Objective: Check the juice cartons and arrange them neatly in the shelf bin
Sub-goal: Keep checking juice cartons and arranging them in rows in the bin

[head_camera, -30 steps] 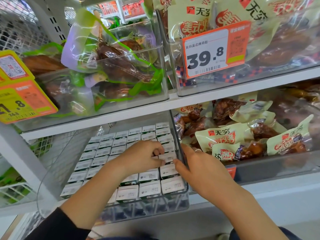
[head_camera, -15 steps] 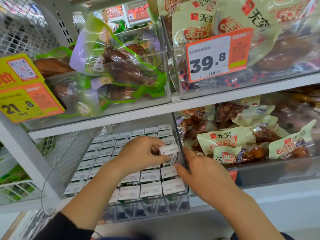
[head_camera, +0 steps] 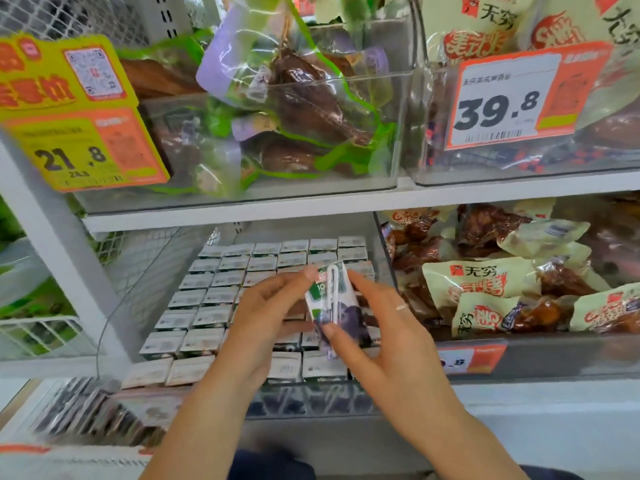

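A clear shelf bin [head_camera: 311,400] on the lower shelf holds several rows of small juice cartons [head_camera: 207,299], white tops up. One carton [head_camera: 334,303], green, white and purple with a straw on its side, is lifted above the rows and tilted. My left hand [head_camera: 270,317] holds it from the left, fingertips at its top and lower side. From the right, my right hand [head_camera: 377,327] pinches it, thumb on its lower front and index finger along its upper right edge.
To the right, a bin holds packaged meat snacks [head_camera: 485,282]. The upper shelf carries clear bins of vacuum-packed meat [head_camera: 294,109] with price tags 21.8 [head_camera: 76,154] and 39.8 [head_camera: 502,105]. A white upright post [head_camera: 59,244] stands left.
My left hand pulled one carton up out of the right-hand rows and raised it. My right hand left the bin's edge and took hold of the carton too. The camera moved closer.
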